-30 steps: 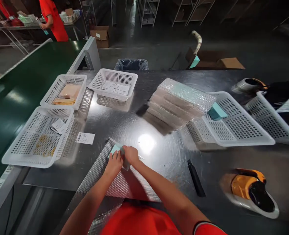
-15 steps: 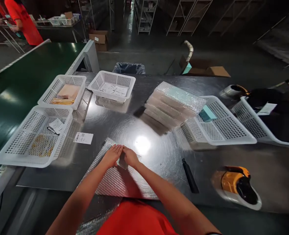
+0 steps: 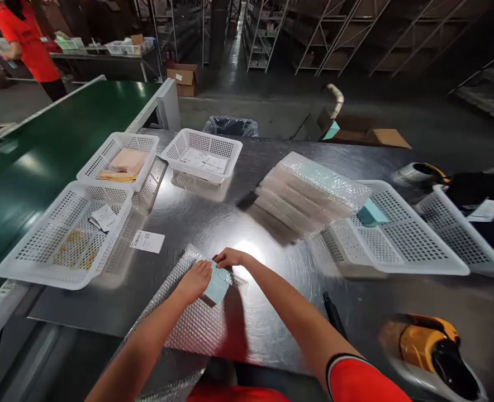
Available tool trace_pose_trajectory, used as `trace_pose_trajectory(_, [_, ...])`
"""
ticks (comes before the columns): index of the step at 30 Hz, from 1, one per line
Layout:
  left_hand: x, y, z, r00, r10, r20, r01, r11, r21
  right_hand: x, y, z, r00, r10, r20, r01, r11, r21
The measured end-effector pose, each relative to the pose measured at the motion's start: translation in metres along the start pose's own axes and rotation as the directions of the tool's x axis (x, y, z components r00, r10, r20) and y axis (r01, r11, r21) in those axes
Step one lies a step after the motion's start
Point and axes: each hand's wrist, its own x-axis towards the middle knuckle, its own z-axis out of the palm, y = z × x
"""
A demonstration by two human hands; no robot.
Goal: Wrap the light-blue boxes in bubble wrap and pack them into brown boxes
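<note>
Teal box [image 3: 217, 289] lying on bubble wrap [image 3: 194, 330], partly under the flattish grip of the nearer left hand [image 3: 196, 280] and just nearward of the narrow grip of the right hand [image 3: 229, 257], with long axis hard to tell and no telling whether clasped by either.

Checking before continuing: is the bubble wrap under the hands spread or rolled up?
Mostly spread: the bubble wrap lies flat on the table, running past its near edge. Cannot tell whether it covers the blue box.
</note>
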Motion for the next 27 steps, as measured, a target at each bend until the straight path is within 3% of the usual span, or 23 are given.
trace_pose_trajectory(4, [-0.019,0.006,0.021,0.981,0.004,-0.194,0.009,0.998,0.065,-0.017,0.014,0.025,0.996,-0.036,-0.079,0.045,0.992,0.117])
trace_pose_trajectory(8, [-0.045,0.018,0.047,0.892,0.035,-0.452,0.071,0.974,0.214,-0.028,0.013,0.054,0.983,-0.049,-0.177,0.079,0.983,0.165])
trace_pose_trajectory(11, [-0.060,0.030,0.057,0.834,-0.021,-0.552,0.152,0.969,0.193,-0.029,0.006,0.068,0.981,-0.055,-0.188,0.086,0.983,0.161])
trace_pose_trajectory(14, [-0.065,0.044,0.054,0.831,-0.161,-0.533,0.250,0.963,0.098,-0.029,0.000,0.073,0.982,-0.074,-0.172,0.100,0.984,0.147])
trace_pose_trajectory(17, [-0.064,0.058,0.049,0.847,-0.339,-0.410,0.355,0.934,-0.041,-0.030,-0.003,0.075,0.979,-0.096,-0.177,0.118,0.986,0.116])
trace_pose_trajectory(19, [-0.063,0.071,0.046,0.822,-0.471,-0.320,0.424,0.882,-0.208,-0.031,-0.003,0.077,0.976,-0.109,-0.187,0.126,0.988,0.085])
trace_pose_trajectory(21, [-0.061,0.087,0.044,0.755,-0.600,-0.263,0.462,0.772,-0.436,-0.032,-0.003,0.080,0.973,-0.123,-0.195,0.136,0.989,0.056])
trace_pose_trajectory(23, [-0.055,0.104,0.039,0.646,-0.733,-0.213,0.447,0.589,-0.673,-0.032,-0.004,0.084,0.970,-0.138,-0.202,0.148,0.988,0.033])
trace_pose_trajectory(25, [-0.046,0.117,0.033,0.507,-0.851,-0.139,0.361,0.355,-0.862,-0.033,-0.005,0.088,0.966,-0.152,-0.207,0.158,0.987,0.013])
trace_pose_trajectory(27, [-0.036,0.125,0.027,0.336,-0.942,-0.003,0.191,0.071,-0.979,-0.034,-0.006,0.091,0.964,-0.164,-0.209,0.166,0.986,-0.009])
